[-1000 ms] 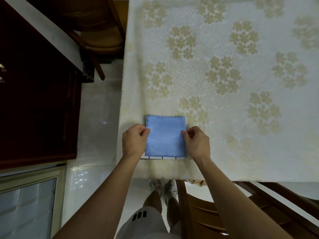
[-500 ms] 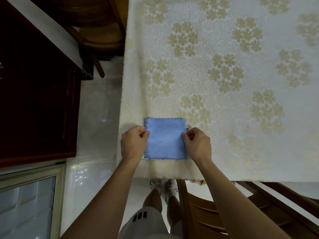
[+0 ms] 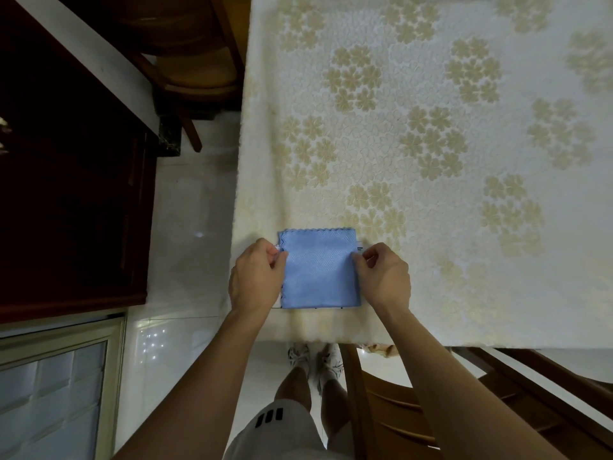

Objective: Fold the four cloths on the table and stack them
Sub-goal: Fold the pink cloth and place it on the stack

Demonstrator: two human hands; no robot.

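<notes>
A folded light-blue square cloth with a scalloped edge [image 3: 320,270] lies flat on the counter [image 3: 464,161], close to the counter's near edge and toward its left corner. It is the top of a small stack: thin slivers of white fabric with dark marks [image 3: 311,307] peek out beneath the blue cloth's near edge and at its far right corner, though how many layers lie under it cannot be told.

The left hand [image 3: 257,275] sits at the blue cloth's left edge, its fingers [image 3: 277,255] curled and pinching the stack's edge near the far left corner. The right hand [image 3: 383,273] mirrors it at the blue cloth's right edge, fingers [image 3: 360,260] curled together and nipping that edge.

The counter wears a cream lace covering with beige flower clusters [image 3: 431,151]. No container is on it.

Left of the blue cloth, past the counter's edge, there is glossy white tile floor [image 3: 189,227], then a dark reddish-brown wooden cabinet [image 3: 73,200]. A wooden chair [image 3: 195,61] stands beyond the counter's far left corner, and another wooden chair [image 3: 414,410] is below the near edge, to the right of the person's legs. The person's grey shorts [image 3: 275,433] bear three short black bars; no lettering is readable.
</notes>
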